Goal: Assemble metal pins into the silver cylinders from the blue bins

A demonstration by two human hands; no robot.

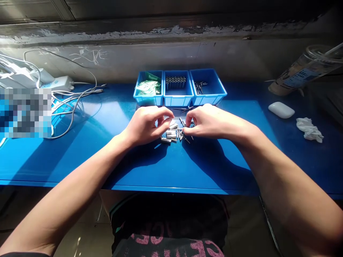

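**Centre frame: sleeve-and-pin handling**

At centre frame, metal sleeves (169,134) lie heaped on the tabletop (107,157). Left hand (146,125) pinches one sleeve; right hand (207,121) grips a thin pin (184,125). Judged step: mating the parts, which requires precise alignment. Three blue bins (179,96) sit above.

Bare forearms with no sleeves; a dark shirt (171,239) bearing pink lettering and a teal stripe.

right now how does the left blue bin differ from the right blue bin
The left blue bin holds pale green packets piled high; the right blue bin holds a few thin dark pins in its back left corner, its floor mostly bare. Both are the same open blue trays, flanking the middle bin.
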